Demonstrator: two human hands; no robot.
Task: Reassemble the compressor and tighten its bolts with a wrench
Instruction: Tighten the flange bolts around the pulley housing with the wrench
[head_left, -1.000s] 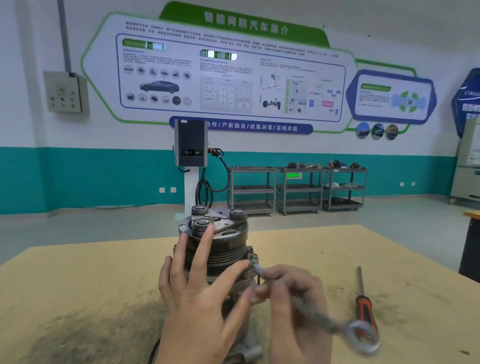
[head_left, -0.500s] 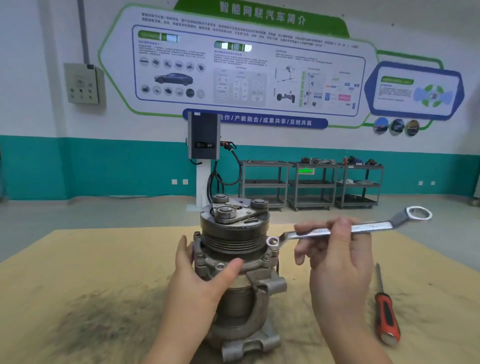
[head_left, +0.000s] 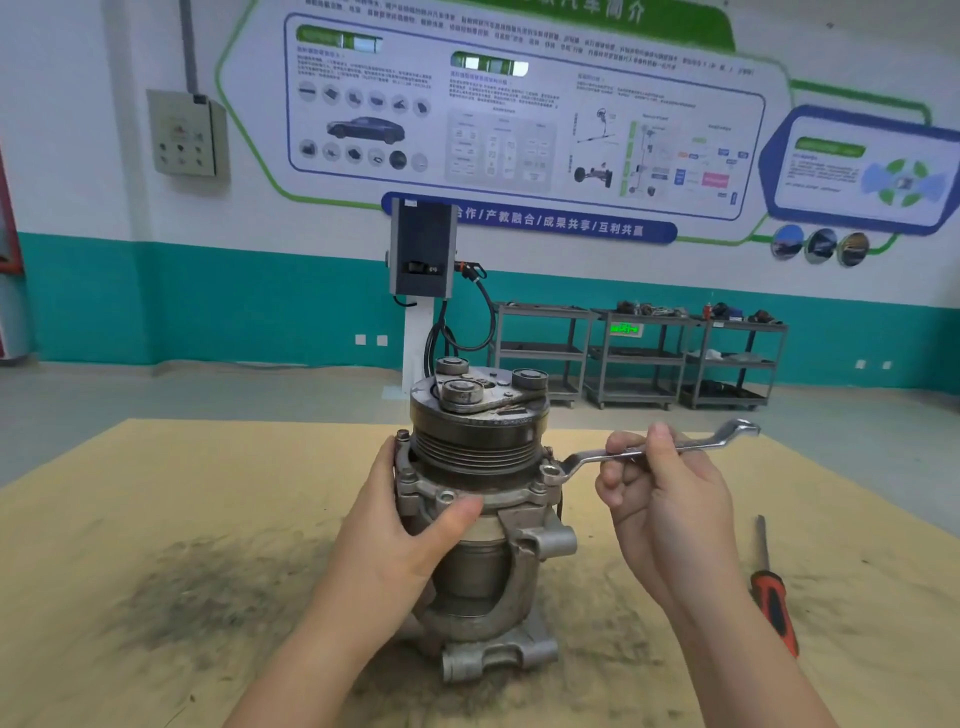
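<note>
Gripping the compressor (head_left: 480, 499) w/ your left hand (head_left: 410, 525), you held the wrench (head_left: 644, 451) in your right hand (head_left: 660, 499), ring end on a flange bolt (head_left: 550, 472).

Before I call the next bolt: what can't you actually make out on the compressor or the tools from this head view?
- Grey metal compressor: left flange bolts hidden under left hand.
- Bolt inside silver ring wrench at right flange: seating unreadable; shaft covered by right hand.
- Red-handled screwdriver: tip too small.
</note>
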